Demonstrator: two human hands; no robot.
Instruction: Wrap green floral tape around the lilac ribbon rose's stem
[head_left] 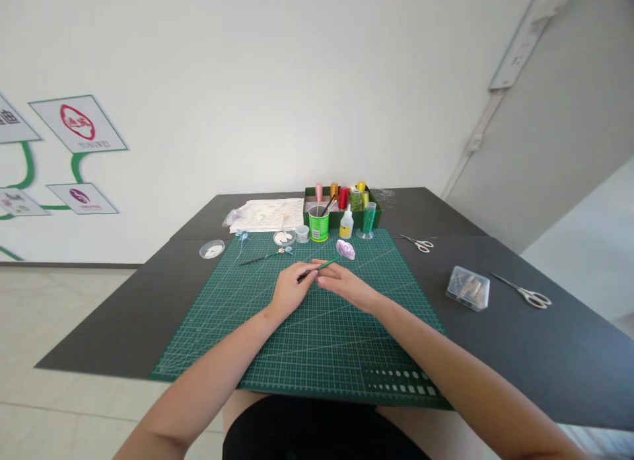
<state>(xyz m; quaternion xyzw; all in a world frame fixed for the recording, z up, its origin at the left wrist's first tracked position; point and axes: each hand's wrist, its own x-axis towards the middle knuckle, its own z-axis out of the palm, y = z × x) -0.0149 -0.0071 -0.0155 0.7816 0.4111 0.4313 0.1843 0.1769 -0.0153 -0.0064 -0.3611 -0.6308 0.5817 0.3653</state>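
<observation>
Both my hands meet above the middle of a green cutting mat (317, 354). My left hand (291, 289) has its fingers closed on a thin stick (327, 264), dark at its lower end and green toward the tip. My right hand (349, 287) lies against the stick and the left fingertips, its fingers together; whether it grips the stick is hard to tell. Just past the stick's green end is a purple and white petal-like piece (345, 249). To the left, a dark stick with a small flower end (265, 256) rests on the mat.
Along the back stand a green can with brushes (318, 227), a glue bottle (347, 223), a green thread spool (369, 219) and a box of spools (379, 215). Small dishes (212, 250) sit at left. Scissors (532, 298) and a clear box (468, 288) lie at right.
</observation>
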